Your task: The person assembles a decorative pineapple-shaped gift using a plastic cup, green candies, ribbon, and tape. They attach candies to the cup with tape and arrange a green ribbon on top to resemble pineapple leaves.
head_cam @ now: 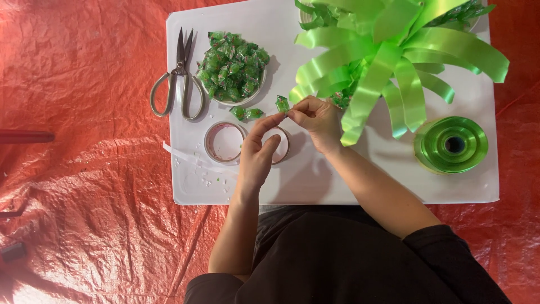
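A low white table (337,191) stands on a crinkled orange-red plastic sheet (84,169) that covers the floor in soft light.

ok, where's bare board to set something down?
Free: the near edge of the board, between the tape rolls and the ribbon spool; a small top-left corner above the scissors. Crowded: the candy bowl, both hands, and the ribbon bow filling the top right.

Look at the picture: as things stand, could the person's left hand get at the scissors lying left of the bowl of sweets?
Probably yes. The left hand is busy pinching a green sweet with the right hand, but bare board lies between it and the scissors.
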